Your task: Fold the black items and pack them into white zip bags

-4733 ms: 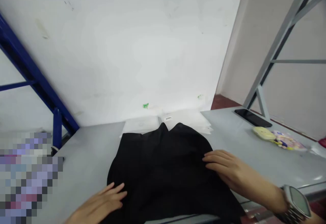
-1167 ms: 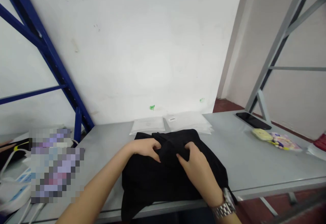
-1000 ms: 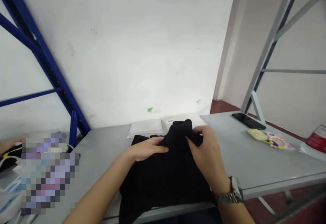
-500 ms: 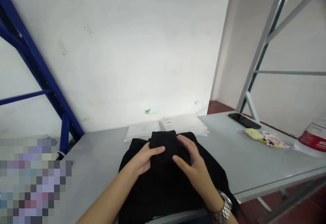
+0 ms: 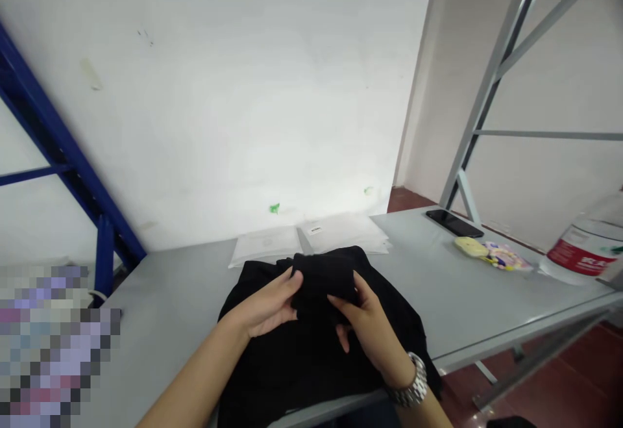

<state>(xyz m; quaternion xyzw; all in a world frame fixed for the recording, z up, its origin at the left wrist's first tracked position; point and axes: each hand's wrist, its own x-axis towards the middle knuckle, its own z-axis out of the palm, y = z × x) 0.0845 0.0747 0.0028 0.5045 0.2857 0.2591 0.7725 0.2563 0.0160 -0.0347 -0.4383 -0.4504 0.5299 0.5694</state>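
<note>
A black garment (image 5: 292,376) is spread over the front of the grey table and hangs past its near edge. My left hand (image 5: 272,301) grips a folded part of the black cloth (image 5: 324,275) from the left, thumb on the near face. From the right, my right hand (image 5: 363,317) pinches the same folded part between thumb and index finger, its other fingers curled below. A metal-banded watch is on my right wrist. Black on black, the exact folds and the kind of garment are hard to make out.
White plastic packets (image 5: 265,245) lie behind the garment against the wall. To the right on the grey table (image 5: 413,272) are a black phone (image 5: 455,223), a yellow case (image 5: 470,247) and a large bottle with a red label (image 5: 581,256). A blue metal frame (image 5: 73,155) stands left.
My right hand, apart from the folded cloth before, now pinches its right side. The folded part has turned and lies wider between both hands. The view has shifted slightly right.
</note>
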